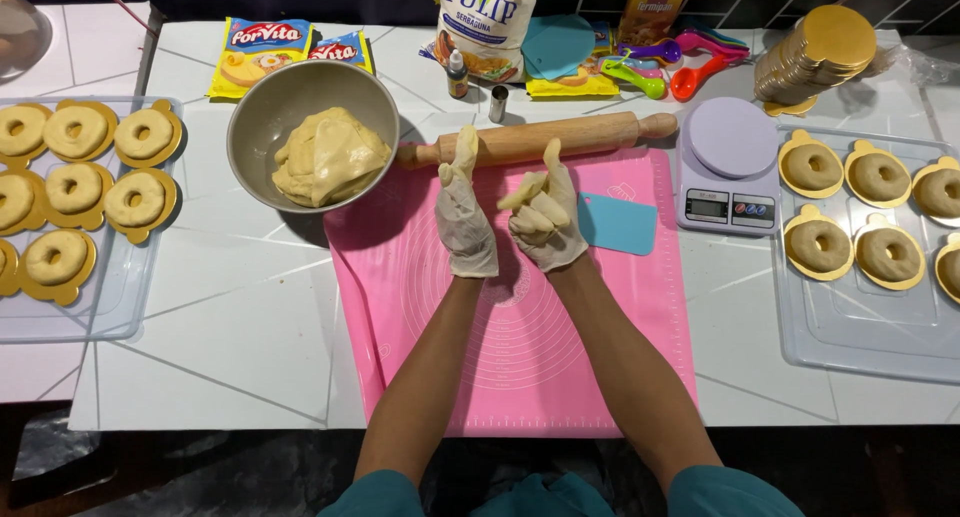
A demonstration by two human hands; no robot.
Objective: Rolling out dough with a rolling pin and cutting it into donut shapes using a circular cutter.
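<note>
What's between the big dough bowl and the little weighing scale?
In the head view, the wooden rolling pin lies between the metal bowl and the purple scale, with both gloved hands below it, left hand and right hand.

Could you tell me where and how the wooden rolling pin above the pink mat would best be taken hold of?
Probably by its two narrow end handles, from above and the near side. The rolling pin lies flat along the pink mat's top edge, right handle free; the left one sits close beside the metal bowl.

Thin pale gloves, teal short sleeves
</note>
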